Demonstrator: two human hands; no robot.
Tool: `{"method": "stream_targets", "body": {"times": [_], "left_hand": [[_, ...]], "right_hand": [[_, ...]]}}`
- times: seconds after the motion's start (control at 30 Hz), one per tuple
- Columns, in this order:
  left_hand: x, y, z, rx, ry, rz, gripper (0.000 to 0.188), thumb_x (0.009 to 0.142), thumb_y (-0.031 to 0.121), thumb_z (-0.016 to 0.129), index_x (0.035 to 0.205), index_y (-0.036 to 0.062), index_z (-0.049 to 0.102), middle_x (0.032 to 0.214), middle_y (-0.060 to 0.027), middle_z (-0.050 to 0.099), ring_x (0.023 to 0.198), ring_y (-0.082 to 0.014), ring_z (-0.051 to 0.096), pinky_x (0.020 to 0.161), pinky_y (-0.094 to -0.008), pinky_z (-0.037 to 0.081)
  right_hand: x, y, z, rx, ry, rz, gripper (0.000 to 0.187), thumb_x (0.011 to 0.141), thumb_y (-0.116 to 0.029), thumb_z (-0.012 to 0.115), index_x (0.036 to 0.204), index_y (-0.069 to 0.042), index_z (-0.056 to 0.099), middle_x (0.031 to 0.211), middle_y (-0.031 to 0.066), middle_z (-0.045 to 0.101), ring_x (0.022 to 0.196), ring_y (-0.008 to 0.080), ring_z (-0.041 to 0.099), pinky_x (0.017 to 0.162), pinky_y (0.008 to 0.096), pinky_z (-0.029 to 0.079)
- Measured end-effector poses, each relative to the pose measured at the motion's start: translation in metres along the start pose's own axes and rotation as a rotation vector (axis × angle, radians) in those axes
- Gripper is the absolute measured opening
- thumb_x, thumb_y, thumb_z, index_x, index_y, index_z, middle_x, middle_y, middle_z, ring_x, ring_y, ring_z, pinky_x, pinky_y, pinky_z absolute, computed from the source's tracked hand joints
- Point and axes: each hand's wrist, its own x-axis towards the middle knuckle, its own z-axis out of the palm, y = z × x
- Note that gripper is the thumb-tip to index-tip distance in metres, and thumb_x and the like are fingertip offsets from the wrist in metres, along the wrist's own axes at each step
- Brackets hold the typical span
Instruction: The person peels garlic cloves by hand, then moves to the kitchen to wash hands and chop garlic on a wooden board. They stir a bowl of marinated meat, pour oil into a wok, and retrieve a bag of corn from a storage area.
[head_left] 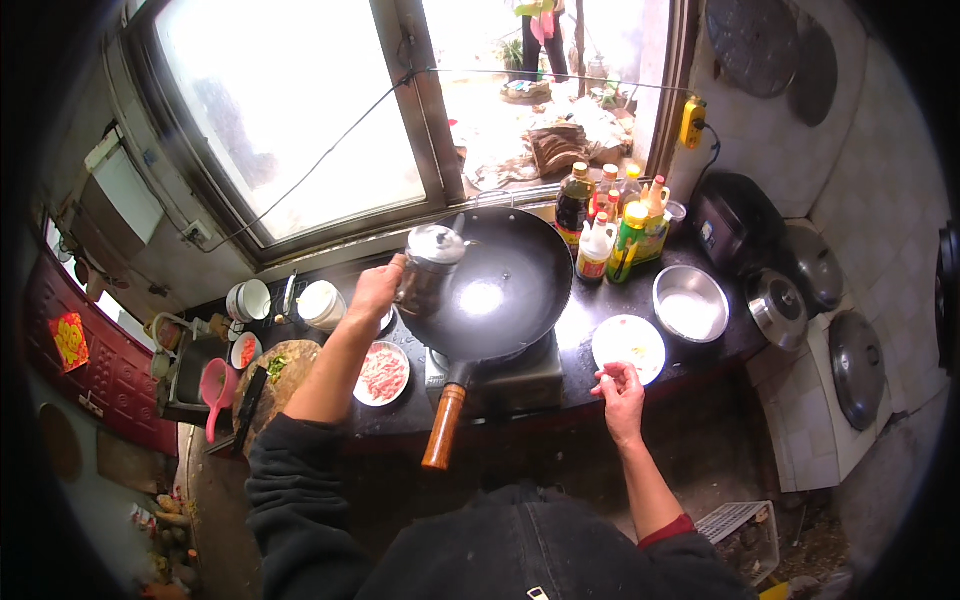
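My left hand [378, 288] is closed round the side of a shiny lidded metal pot [428, 278], held up over the left rim of a black wok [520, 265]. The wok rests on a gas stove [535, 385], its wooden handle [444, 428] toward me. A small pool or glare shows at its bottom; I cannot tell which. My right hand [622, 395] hovers at the near edge of a white plate [628, 340], its fingers loosely bent and apart, holding nothing that I can see. Left of the stove stands a plate of sliced raw meat [382, 374].
Several sauce bottles [600, 245] stand behind the plate, beside a steel bowl [690, 303]. To the left are a round chopping board [285, 385] with cut greens, a cleaver [252, 395], a pink ladle [217, 385] and white bowls [254, 298]. A person [540, 40] stands outside the window.
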Motion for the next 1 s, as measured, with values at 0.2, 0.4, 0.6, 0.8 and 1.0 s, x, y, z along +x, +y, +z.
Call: {"method": "stream_targets", "body": {"times": [0.2, 0.4, 0.6, 0.8, 1.0], "left_hand": [[-0.028, 0.002, -0.048, 0.106, 0.110, 0.067, 0.050, 0.094, 0.052, 0.061, 0.060, 0.0170, 0.049, 0.059, 0.0083, 0.040, 0.050, -0.0054, 0.028, 0.045, -0.0279, 0.020], [-0.077, 0.016, -0.082, 0.241, 0.059, -0.010, 0.051, 0.097, 0.045, 0.058, 0.067, 0.0037, 0.059, 0.064, 0.0058, 0.043, 0.062, -0.0074, 0.034, 0.057, -0.0299, 0.029], [-0.113, 0.028, -0.071, 0.243, -0.027, -0.017, 0.049, 0.098, 0.043, 0.058, 0.067, 0.0048, 0.060, 0.065, 0.0076, 0.042, 0.063, -0.0069, 0.034, 0.057, -0.0285, 0.029], [-0.114, 0.043, -0.027, 0.242, -0.097, -0.020, 0.048, 0.099, 0.042, 0.056, 0.086, -0.0009, 0.072, 0.073, 0.0032, 0.057, 0.070, -0.0072, 0.045, 0.063, -0.0272, 0.039], [-0.054, 0.035, 0.013, 0.274, -0.158, 0.080, 0.045, 0.099, 0.047, 0.054, 0.077, 0.0084, 0.063, 0.064, 0.0090, 0.041, 0.055, -0.0041, 0.032, 0.048, -0.0264, 0.024]], "right_hand": [[0.014, 0.010, -0.012, -0.006, -0.028, 0.029, 0.013, 0.092, 0.000, 0.054, 0.105, 0.002, 0.056, 0.092, 0.0096, 0.063, 0.068, 0.0118, 0.061, 0.065, 0.0258, 0.054], [0.032, 0.016, -0.011, 0.056, -0.063, 0.017, 0.012, 0.092, 0.001, 0.052, 0.103, 0.002, 0.057, 0.091, 0.0088, 0.064, 0.068, 0.0109, 0.062, 0.065, 0.0249, 0.053], [0.034, 0.020, -0.008, 0.078, -0.114, 0.054, 0.013, 0.092, 0.000, 0.053, 0.104, 0.002, 0.057, 0.092, 0.0083, 0.064, 0.069, 0.0114, 0.062, 0.065, 0.0247, 0.053], [0.026, 0.022, -0.010, 0.079, -0.145, 0.088, 0.012, 0.093, 0.001, 0.053, 0.103, 0.002, 0.058, 0.092, 0.0081, 0.064, 0.070, 0.0114, 0.062, 0.065, 0.0244, 0.054], [0.008, 0.012, -0.029, -0.003, -0.052, 0.074, 0.010, 0.093, 0.002, 0.053, 0.100, 0.001, 0.060, 0.091, 0.0083, 0.064, 0.068, 0.0113, 0.061, 0.064, 0.0243, 0.053]]}}
